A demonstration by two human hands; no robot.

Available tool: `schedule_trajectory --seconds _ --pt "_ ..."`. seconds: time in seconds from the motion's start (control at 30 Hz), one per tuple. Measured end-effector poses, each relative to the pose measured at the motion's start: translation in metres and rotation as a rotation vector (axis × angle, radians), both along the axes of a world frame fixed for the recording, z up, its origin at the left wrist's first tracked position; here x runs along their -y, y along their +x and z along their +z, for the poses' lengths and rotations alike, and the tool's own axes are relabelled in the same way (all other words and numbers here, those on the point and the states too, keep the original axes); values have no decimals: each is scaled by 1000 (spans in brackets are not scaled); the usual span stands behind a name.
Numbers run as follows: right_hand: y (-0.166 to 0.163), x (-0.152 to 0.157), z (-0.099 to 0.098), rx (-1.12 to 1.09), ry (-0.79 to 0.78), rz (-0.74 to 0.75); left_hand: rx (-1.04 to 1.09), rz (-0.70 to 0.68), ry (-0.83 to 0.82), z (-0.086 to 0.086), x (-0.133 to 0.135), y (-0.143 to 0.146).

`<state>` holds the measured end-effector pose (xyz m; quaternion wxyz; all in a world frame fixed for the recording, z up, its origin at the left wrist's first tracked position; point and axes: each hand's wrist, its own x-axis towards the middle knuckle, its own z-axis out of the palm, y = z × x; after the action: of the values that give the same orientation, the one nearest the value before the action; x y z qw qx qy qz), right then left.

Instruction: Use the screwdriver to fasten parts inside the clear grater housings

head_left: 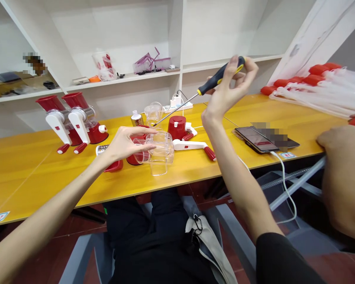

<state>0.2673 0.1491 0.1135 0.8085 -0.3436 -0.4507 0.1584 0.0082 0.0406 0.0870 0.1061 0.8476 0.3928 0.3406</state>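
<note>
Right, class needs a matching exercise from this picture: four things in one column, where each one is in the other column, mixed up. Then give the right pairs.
Things
1. screwdriver
2. clear plastic part
3. phone
4. graters, red and white

Places
A. lying flat on the yellow table, with a white cable running from it
B. standing side by side at the back left of the table
C. held up above the table in the right hand
D. on the table, gripped by the left hand

Pairs: 1-C, 2-D, 3-A, 4-B
</note>
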Motion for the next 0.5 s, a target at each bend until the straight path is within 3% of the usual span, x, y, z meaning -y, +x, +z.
schedule_trajectory --seconds 0.1,0.27,0.4,0.5 --pt "-20 0 -20 83 22 17 -44 15 30 0 -4 1" --pt "-41 8 -76 228 60 91 -181 16 204 0 -13 -1" --pt "-44 14 -115 366 74 179 -188 4 263 -1 -16 0" --pt "-38 24 -131 468 78 256 -167 -16 238 1 -15 2"
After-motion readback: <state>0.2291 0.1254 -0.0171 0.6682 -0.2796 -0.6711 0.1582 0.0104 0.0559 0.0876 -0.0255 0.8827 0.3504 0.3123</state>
